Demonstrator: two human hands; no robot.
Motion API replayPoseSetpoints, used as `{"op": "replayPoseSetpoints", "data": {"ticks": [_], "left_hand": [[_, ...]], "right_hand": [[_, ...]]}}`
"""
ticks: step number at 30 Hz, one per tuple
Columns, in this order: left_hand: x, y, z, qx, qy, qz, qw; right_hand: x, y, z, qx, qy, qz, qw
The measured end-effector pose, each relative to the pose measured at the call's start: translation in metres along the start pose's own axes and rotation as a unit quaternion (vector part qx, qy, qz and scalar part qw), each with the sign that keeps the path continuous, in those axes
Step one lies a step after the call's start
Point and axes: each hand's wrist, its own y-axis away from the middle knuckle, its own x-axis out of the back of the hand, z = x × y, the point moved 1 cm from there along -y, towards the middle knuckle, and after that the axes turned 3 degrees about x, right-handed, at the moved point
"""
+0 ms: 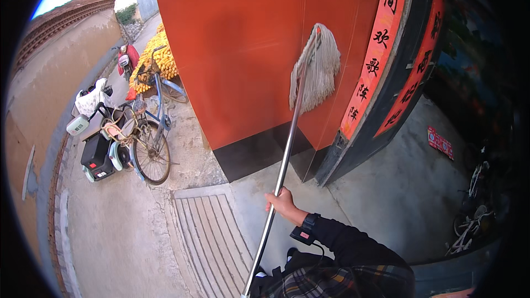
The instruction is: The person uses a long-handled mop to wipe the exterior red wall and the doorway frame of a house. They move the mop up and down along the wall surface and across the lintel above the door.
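Observation:
My right hand is closed around the shiny metal handle of a string mop. The handle slants upward away from me, and its lower end reaches the bottom edge of the view. At the top, the mop's grey-white string head hangs against an orange-red tiled wall. Its strands droop over the wall's surface near a corner. A black strap with a small device sits on my right wrist. My left hand is out of view.
Right of the wall stands a dark door frame with red paper strips bearing writing. A ribbed concrete ramp lies below. To the left are a blue bicycle, an electric scooter and piled corn cobs. A small bicycle stands inside.

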Motion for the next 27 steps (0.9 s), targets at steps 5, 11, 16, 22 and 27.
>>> {"op": "replayPoseSetpoints", "data": {"ticks": [5, 11, 16, 22, 27], "left_hand": [[0.023, 0.006, -0.022, 0.014, -0.002, 0.020, 1.000], [0.037, 0.015, -0.048, 0.040, -0.014, 0.031, 0.999], [0.045, 0.016, -0.060, 0.046, -0.018, 0.042, 0.998], [0.058, 0.005, -0.056, 0.006, -0.025, 0.049, 0.998], [0.067, -0.012, -0.035, -0.056, -0.029, 0.058, 0.996]], "right_hand": [[0.007, -0.001, 0.086, -0.095, 0.082, 0.047, 0.991], [0.020, 0.022, 0.175, -0.209, 0.197, 0.098, 0.953], [0.013, 0.073, 0.183, -0.247, 0.188, 0.112, 0.944], [-0.010, 0.100, 0.149, -0.205, 0.153, 0.115, 0.960], [-0.032, 0.100, 0.085, -0.150, 0.114, 0.141, 0.972]]}}
